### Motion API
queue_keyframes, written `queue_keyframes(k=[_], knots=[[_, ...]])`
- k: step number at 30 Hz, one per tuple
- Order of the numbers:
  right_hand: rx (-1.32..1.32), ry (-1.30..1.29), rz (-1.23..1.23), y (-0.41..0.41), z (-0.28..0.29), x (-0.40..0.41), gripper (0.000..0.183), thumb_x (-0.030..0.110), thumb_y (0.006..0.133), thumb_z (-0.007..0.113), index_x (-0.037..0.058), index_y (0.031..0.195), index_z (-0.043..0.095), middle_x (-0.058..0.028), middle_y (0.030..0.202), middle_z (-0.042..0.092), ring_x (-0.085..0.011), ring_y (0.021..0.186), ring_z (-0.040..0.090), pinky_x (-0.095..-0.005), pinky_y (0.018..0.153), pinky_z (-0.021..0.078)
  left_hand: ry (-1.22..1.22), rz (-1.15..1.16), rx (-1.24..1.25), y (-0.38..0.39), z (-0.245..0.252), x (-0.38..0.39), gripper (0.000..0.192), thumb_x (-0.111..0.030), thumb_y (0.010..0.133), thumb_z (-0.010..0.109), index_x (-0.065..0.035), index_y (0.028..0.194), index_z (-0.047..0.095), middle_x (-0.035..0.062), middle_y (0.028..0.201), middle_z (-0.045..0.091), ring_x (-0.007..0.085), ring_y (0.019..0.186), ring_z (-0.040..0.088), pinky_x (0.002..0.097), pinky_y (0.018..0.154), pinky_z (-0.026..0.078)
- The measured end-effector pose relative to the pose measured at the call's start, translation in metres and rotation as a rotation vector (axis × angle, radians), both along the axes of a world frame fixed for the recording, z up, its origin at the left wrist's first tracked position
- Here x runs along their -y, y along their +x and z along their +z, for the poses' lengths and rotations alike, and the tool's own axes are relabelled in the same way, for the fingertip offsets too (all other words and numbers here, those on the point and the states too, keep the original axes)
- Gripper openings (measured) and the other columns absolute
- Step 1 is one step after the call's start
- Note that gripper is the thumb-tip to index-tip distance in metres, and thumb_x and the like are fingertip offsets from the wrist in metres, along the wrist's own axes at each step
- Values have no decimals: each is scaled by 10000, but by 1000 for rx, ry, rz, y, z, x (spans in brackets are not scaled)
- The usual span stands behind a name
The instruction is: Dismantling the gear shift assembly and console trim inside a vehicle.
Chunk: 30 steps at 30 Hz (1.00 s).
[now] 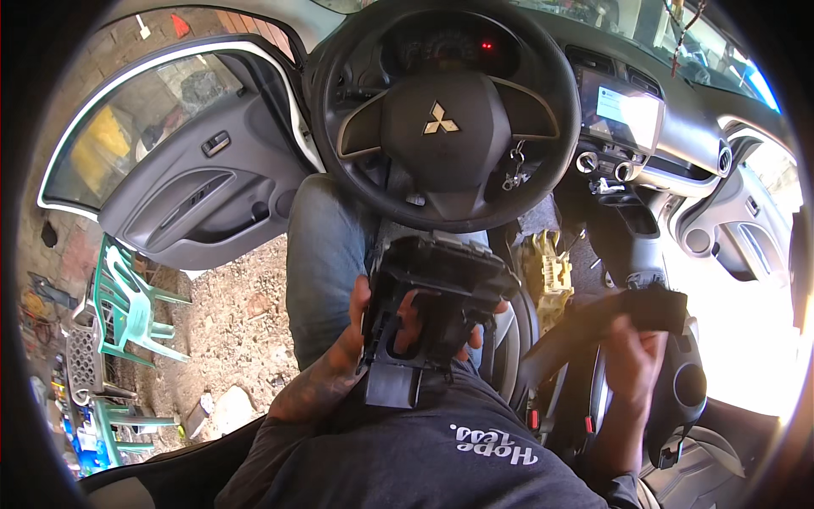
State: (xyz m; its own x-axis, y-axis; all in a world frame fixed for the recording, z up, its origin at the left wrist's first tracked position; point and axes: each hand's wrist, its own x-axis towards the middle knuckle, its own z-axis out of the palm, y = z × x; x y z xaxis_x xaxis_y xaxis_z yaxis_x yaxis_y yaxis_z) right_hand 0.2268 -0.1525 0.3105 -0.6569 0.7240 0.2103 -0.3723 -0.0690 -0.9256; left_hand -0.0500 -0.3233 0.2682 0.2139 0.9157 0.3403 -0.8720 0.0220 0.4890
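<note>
My left hand cradles a black plastic housing above my lap. One of its fingers shows through an opening in the part, and other fingertips curl around the right edge. To the right, over the centre console area, my right hand grips a dark, flat, elongated piece, blurred by motion. What that piece is made of I cannot tell. Between the front seats, a pale yellow shifter bracket lies exposed beside the dark carpet. The Mitsubishi steering wheel stands just beyond the housing.
A centre console section with a cup holder lies behind my right hand. Keys hang by the steering column. On the left the driver's door stands open, with green plastic chairs outside. Red seat belt buckles are beside my seat.
</note>
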Motion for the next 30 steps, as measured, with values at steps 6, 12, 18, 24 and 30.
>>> queue_keyframes(k=[6,12,18,24,30], knots=[[-149,702,-256,-32,60,11,325,48,935,597,-93,1226,562,-227,1145,664,-284,1035,666,-373,948,502,-151,95,-122,13,15,6,1262,-800,700,637,-17,1542,118,366,1513,196,485,1261,470,573,1007,438],[-232,696,-322,-49,74,-9,424,256,970,599,-62,1247,563,-230,1074,641,-341,1023,649,-449,877,545,1,178,-444,1,34,12,1324,-762,649,702,92,1499,153,297,1502,312,379,1344,425,445,1114,314],[-353,931,335,-35,81,-15,212,41,845,705,12,1045,642,-214,1053,621,-441,1014,650,-484,845,595,286,240,-826,-31,51,-5,1334,-657,560,831,151,1456,262,280,1499,350,317,1369,412,369,1143,249],[-490,797,69,-38,51,6,304,204,912,648,2,1138,647,-248,1079,615,-400,896,676,-522,783,597,436,304,-916,-42,43,-4,1239,-504,520,900,116,1440,348,301,1481,369,343,1368,417,414,1144,282],[-236,684,-339,-19,21,-18,316,126,1006,514,1,1295,540,-195,1191,572,-295,1124,589,-473,936,524,194,656,-1096,-27,56,13,1324,-480,544,905,66,1516,191,242,1503,356,323,1357,413,390,1128,284]])
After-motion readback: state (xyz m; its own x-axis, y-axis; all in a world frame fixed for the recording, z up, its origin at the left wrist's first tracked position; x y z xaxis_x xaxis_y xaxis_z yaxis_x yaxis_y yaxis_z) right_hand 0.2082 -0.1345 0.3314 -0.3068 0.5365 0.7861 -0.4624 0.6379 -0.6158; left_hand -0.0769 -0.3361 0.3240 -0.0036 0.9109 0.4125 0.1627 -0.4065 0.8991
